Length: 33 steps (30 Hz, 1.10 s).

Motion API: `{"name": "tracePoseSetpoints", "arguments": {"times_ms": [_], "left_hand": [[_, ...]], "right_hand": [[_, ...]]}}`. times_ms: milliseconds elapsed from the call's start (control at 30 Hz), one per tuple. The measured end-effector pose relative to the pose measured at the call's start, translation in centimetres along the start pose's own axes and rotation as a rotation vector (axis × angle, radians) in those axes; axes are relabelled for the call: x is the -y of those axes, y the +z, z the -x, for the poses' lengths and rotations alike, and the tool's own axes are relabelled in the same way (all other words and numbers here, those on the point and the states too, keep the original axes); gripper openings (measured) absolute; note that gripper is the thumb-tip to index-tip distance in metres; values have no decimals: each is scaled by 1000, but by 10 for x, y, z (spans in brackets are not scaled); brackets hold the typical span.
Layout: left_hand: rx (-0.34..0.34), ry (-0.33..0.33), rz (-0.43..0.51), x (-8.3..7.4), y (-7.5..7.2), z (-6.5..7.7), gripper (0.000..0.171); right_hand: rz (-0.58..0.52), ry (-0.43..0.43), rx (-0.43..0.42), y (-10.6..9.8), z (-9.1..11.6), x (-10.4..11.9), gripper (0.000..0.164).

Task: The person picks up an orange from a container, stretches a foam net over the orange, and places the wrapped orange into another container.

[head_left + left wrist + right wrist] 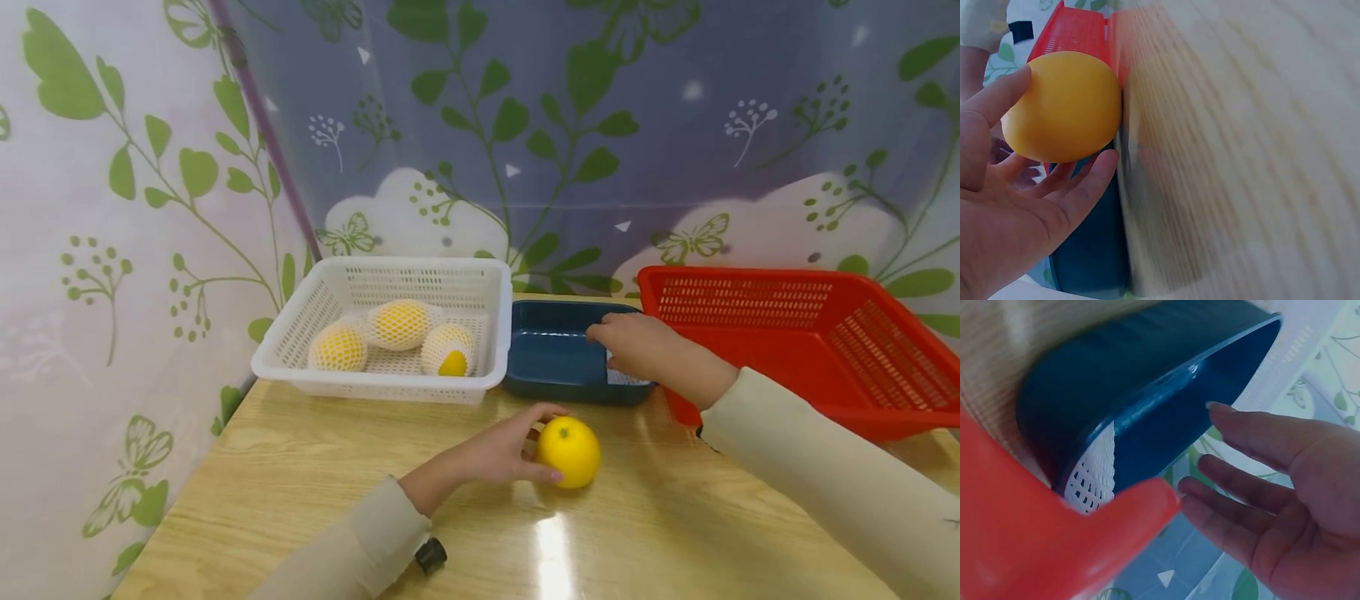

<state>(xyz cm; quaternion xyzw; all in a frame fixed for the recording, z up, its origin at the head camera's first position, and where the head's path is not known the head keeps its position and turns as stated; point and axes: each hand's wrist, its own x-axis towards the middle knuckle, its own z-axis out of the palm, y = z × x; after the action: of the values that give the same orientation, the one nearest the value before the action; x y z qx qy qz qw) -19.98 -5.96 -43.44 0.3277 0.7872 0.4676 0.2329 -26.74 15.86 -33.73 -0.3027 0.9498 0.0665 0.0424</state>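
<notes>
My left hand (506, 446) grips a round yellow fruit (570, 452) from its left side, at the table just in front of the dark blue bin (558, 390). In the left wrist view the thumb (1013, 90) lies against the fruit's skin and the other fingers curve beneath it. Over the bin's right end is my right hand (637, 342), its fingers loosely bent with nothing between them in the right wrist view. A white foam net (1092, 472) lies inside the bin at that end, partly covered by the hand in the head view.
A white basket (390, 381) on the left contains several yellow fruits (401, 325) in foam nets. To the right, a red basket (757, 333) stands beside the blue bin. Behind them hangs a patterned cloth (525, 167). Wooden table (315, 467) spreads in front.
</notes>
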Motion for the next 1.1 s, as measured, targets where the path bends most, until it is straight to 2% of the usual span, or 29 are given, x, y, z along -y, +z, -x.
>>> {"name": "tracePoseSetpoints", "arguments": {"times_ms": [167,400,800,967,1100], "left_hand": [[6,9,-22,-2,-2,1,71],[6,0,-25,1,-2,1,70],[5,-3,-30,1,-3,0,69],[4,3,-28,2,-3,-1,70],[5,-1,-27,2,-3,-1,70]], "right_hand": [[41,56,118,3,-14,-2,47],[44,81,209,11,-24,-9,28],[-30,159,322,29,-34,-15,17],[5,155,321,40,-38,-16,16],[32,151,324,45,-40,-14,22]]}}
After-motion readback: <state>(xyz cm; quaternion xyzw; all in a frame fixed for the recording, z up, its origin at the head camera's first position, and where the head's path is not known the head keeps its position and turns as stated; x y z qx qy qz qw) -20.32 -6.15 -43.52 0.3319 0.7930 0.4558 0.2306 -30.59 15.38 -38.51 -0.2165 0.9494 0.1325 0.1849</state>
